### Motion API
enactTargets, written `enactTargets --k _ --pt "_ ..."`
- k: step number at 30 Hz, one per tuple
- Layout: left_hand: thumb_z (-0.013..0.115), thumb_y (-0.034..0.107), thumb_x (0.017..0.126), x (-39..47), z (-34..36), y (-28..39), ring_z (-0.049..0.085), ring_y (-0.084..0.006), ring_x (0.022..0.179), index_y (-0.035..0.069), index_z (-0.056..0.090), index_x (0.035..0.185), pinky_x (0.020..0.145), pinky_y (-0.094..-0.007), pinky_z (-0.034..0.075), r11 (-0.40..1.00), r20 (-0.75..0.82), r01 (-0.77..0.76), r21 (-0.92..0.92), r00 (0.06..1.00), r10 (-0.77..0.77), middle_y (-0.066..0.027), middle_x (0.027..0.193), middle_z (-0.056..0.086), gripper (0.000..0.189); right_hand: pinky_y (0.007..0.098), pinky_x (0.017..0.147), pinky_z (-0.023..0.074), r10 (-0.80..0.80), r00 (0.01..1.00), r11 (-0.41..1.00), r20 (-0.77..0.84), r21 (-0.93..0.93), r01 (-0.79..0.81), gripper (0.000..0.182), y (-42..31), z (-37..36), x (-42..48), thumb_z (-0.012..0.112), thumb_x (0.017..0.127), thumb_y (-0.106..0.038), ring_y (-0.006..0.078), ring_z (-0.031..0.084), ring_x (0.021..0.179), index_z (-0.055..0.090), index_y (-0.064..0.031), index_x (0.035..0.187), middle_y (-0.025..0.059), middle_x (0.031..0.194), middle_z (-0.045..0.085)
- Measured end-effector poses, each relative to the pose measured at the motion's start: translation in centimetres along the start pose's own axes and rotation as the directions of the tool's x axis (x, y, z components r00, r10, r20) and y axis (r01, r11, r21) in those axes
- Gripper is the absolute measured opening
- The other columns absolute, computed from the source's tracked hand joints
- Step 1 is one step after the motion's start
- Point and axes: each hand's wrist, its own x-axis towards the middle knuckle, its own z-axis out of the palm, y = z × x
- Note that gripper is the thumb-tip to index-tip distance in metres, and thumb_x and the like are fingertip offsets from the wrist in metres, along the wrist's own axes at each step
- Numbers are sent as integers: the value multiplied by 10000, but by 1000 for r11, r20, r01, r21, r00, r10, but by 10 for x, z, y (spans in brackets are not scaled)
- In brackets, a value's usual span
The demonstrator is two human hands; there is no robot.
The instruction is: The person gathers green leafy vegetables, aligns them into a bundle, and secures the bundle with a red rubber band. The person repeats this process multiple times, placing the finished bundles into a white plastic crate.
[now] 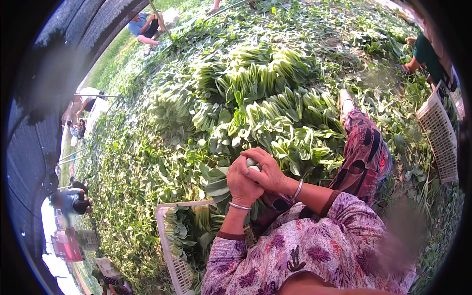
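My left hand [242, 181] is wrapped around a bunch of leafy greens [217, 187]. Its broad leaves point left and down, and its pale cut stem ends show between my fingers. My right hand [267, 170] lies over the top of the left and also closes on the stems, hiding most of them. Just below my left forearm stands a light plastic crate [160, 225] with bunched greens [180, 230] inside; one bunch bears an orange tie [201, 209]. Ahead of my hands, rows of harvested greens [254, 79] lie on the ground, pale stems showing.
A perforated crate [438, 131] stands on edge at the right, near another person [427, 55]. Another person [143, 27] squats at the upper left. Dark shade netting [35, 158] covers the left side. Beside my patterned trouser leg is a blue-rimmed container [386, 162].
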Motion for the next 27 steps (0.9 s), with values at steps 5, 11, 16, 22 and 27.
enactTargets --k 5,11,16,22,27 --pt "775 324 728 -3 -12 18 608 -399 944 -25 467 1244 803 -481 488 995 16 -64 79 998 63 -197 1028 603 696 403 983 458 -23 999 1000 -42 10 24 579 -12 -7 -13 676 867 -435 343 590 1094 607 18 1220 199 1166 608" --pt "764 311 731 -13 -32 39 606 -402 984 0 465 1257 844 -485 479 987 10 -84 139 996 83 -196 1083 610 680 407 958 477 -153 985 988 -79 26 155 564 -28 -4 -26 669 860 -426 347 602 1085 605 5 1217 195 1171 611" --pt "781 318 736 -22 -50 53 597 -416 1007 -21 462 1281 865 -483 483 988 -12 -87 125 996 89 -210 1110 598 716 441 945 458 -219 970 976 -107 -4 220 541 -46 -2 -34 658 849 -441 365 593 1078 617 -38 1208 178 1162 619" --pt "807 340 725 -26 -53 51 602 -403 1019 -18 458 1285 876 -467 487 997 -17 -50 66 999 51 -213 1127 593 750 440 961 465 -223 971 973 -90 -79 216 546 -54 -2 -35 678 841 -414 362 588 1098 613 -10 1203 183 1177 609" --pt "783 325 733 -24 -35 37 603 -403 962 -10 464 1266 834 -481 490 999 -49 -34 7 998 35 -193 1076 598 705 443 989 442 -163 987 982 -18 -97 160 604 -45 -7 -29 677 850 -466 368 565 1133 598 -6 1233 191 1192 598"
